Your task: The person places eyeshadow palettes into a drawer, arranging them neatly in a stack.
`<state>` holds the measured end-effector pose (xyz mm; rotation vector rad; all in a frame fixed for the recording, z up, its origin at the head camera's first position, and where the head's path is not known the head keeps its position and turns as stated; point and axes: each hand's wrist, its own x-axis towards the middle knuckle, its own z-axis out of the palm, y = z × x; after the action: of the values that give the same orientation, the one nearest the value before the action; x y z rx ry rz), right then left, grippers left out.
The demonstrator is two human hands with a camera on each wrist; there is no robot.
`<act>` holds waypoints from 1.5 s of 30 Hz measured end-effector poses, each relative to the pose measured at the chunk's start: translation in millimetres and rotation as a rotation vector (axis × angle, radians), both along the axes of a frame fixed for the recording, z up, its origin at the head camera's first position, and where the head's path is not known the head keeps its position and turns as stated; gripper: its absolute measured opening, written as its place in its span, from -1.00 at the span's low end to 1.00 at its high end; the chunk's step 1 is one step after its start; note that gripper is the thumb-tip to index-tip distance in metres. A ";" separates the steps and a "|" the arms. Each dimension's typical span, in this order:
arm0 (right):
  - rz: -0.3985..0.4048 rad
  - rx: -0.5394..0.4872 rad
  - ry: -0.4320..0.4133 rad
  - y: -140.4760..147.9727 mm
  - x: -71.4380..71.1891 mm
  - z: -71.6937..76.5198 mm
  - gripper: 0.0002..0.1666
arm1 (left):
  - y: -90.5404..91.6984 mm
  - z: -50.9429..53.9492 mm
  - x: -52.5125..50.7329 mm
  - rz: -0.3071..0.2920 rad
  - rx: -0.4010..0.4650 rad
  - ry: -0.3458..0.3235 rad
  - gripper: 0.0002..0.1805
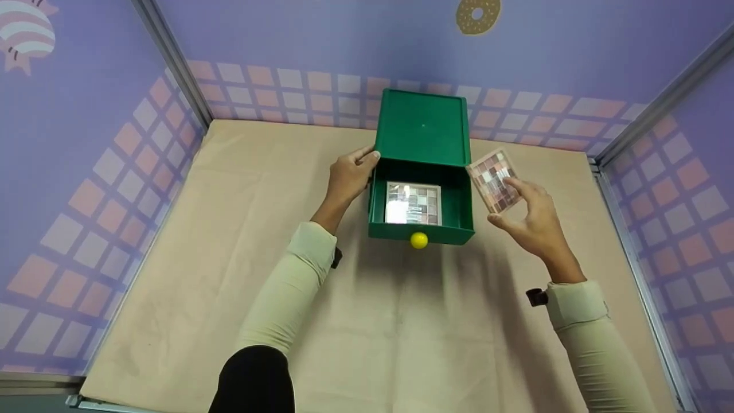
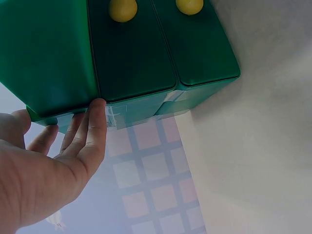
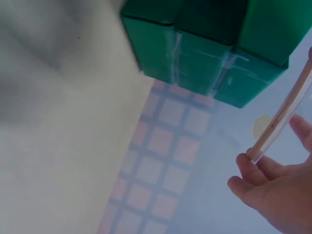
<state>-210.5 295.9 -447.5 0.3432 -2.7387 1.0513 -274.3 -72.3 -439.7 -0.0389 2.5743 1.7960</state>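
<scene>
A green drawer cabinet (image 1: 424,126) stands at the back of the table, its top drawer (image 1: 461,198) pulled out. Inside lies an eyeshadow palette (image 1: 414,204), its clear lid reflecting light. With fingers fairly straight, my left hand (image 1: 348,178) touches the cabinet's left side near the open drawer; the left wrist view shows those fingertips (image 2: 97,105) against the green side. My right hand (image 1: 533,215) holds a second palette (image 1: 493,179) just right of the drawer, tilted and raised. Seen edge-on in the right wrist view, this palette (image 3: 280,119) sits between thumb and fingers.
A yellow knob (image 1: 419,240) sticks out from the drawer front. Two lower drawers with yellow knobs (image 2: 123,9) are closed. Beige cloth (image 1: 395,321) covers the table, and printed purple panels (image 1: 321,46) in metal frames enclose the back and sides.
</scene>
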 end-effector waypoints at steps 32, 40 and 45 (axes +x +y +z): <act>0.485 0.233 -0.179 -83.6 -22.2 54.5 -0.08 | -1.0 -0.8 -0.8 0.010 -0.013 0.003 -0.48; 0.520 0.246 -0.180 -91.6 -25.7 52.4 -0.07 | -0.9 -1.4 -0.6 0.003 -0.010 0.002 -0.49; 0.554 0.227 -0.162 -90.4 -25.7 52.0 -0.05 | -0.2 -1.0 -0.9 0.002 -0.004 -0.007 -0.47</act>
<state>-236.2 205.4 -395.6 1.1505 -2.9921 0.9002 -275.2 -72.5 -440.7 -0.0470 2.5745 1.7878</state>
